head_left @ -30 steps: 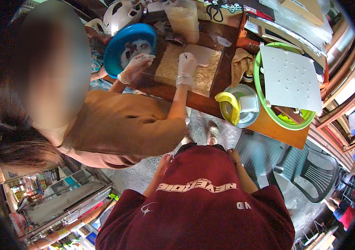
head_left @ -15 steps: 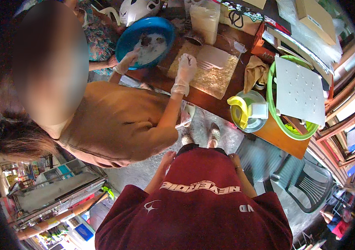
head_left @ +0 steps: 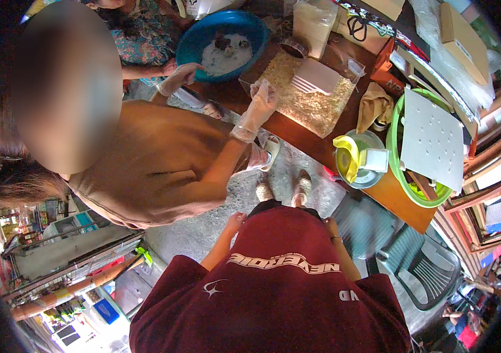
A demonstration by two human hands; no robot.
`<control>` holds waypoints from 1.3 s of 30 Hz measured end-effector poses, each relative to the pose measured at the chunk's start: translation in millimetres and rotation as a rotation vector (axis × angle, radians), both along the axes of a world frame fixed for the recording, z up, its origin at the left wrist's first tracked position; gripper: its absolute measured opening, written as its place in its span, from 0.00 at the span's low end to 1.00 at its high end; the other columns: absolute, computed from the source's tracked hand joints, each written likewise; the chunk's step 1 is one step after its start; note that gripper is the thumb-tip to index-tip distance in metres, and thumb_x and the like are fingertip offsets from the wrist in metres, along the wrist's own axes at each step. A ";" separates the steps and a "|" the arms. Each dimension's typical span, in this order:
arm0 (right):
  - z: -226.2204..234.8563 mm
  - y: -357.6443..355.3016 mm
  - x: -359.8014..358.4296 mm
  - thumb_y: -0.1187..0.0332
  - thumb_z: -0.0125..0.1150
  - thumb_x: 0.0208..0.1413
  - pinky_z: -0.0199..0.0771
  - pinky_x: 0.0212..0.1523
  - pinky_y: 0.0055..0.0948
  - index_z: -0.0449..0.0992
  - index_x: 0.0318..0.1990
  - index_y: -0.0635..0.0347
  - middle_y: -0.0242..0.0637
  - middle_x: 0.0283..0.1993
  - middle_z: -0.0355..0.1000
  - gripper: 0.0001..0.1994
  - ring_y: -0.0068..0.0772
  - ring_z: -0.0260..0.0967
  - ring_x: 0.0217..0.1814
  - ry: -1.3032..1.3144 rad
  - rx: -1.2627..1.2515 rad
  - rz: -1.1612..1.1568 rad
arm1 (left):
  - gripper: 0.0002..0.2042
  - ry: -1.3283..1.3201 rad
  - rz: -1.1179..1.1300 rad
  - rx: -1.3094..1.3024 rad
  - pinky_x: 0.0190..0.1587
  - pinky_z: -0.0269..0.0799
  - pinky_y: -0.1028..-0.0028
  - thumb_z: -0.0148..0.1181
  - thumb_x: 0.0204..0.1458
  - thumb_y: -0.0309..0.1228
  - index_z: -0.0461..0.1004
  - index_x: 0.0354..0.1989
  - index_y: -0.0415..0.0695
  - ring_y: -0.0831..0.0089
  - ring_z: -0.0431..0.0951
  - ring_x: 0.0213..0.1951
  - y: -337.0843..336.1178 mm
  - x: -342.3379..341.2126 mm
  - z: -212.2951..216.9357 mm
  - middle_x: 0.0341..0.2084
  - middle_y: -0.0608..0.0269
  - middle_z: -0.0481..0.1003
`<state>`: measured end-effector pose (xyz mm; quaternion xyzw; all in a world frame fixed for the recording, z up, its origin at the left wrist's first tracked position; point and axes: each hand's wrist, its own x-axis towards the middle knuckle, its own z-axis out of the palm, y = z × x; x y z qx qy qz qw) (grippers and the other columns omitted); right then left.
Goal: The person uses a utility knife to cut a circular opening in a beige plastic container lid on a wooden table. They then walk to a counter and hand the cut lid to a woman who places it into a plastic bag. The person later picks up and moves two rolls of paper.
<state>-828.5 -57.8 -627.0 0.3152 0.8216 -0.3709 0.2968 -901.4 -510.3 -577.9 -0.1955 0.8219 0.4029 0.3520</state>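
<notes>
Well, on my left side my left hand (head_left: 236, 222) hangs low against my shorts (head_left: 257, 210), its fingers seemingly bent; I cannot tell whether they are spread or pinch the cloth. The shorts lie between my two hands, just past the hem of my shirt (head_left: 274, 294). At their other side hangs my right hand (head_left: 331, 226), and its fingers are just as hard to read. To stand like this well, I judge, both wrists want to be loose and both elbows tucked, well apart from the co-worker's gloved right hand (head_left: 262, 97). As for edges, the rack (head_left: 74, 253) lies far to my left, with grey floor (head_left: 203, 241) between it and my legs. Near my left arm comes the co-worker's brown top (head_left: 144, 159), so I would give it room. Ahead, the blue basin (head_left: 189, 47) and, right of it, the shavings (head_left: 321, 112) are on the table (head_left: 406, 209), whose near edge slants toward me on the right. The bowl (head_left: 373, 177) sits by that edge, easy to knock, I think, just beside the green tub (head_left: 394, 132). Beyond my right arm stands the chair (head_left: 433, 273), so that elbow should swing little.
</notes>
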 end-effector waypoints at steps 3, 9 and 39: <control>-30.0 19.7 10.7 0.47 0.62 0.62 0.76 0.52 0.51 0.83 0.44 0.66 0.61 0.45 0.80 0.25 0.64 0.78 0.52 0.057 0.049 0.053 | 0.20 0.028 -0.020 0.053 0.38 0.77 0.65 0.59 0.65 0.46 0.81 0.47 0.38 0.68 0.82 0.34 15.7 -11.5 3.5 0.33 0.57 0.83; -17.5 21.1 -0.5 0.44 0.61 0.62 0.77 0.53 0.50 0.83 0.45 0.69 0.62 0.46 0.80 0.29 0.64 0.78 0.53 0.070 -0.023 0.036 | 0.22 -0.131 -0.112 0.010 0.42 0.77 0.65 0.59 0.65 0.46 0.81 0.50 0.36 0.66 0.83 0.38 21.8 -17.7 2.9 0.38 0.54 0.83; -20.9 20.3 -37.6 0.50 0.59 0.60 0.76 0.50 0.50 0.82 0.41 0.69 0.61 0.42 0.80 0.24 0.63 0.79 0.47 0.031 -0.163 0.223 | 0.25 -0.043 -0.050 -0.139 0.59 0.73 0.57 0.56 0.65 0.50 0.80 0.52 0.37 0.50 0.80 0.57 23.0 18.3 43.1 0.49 0.40 0.81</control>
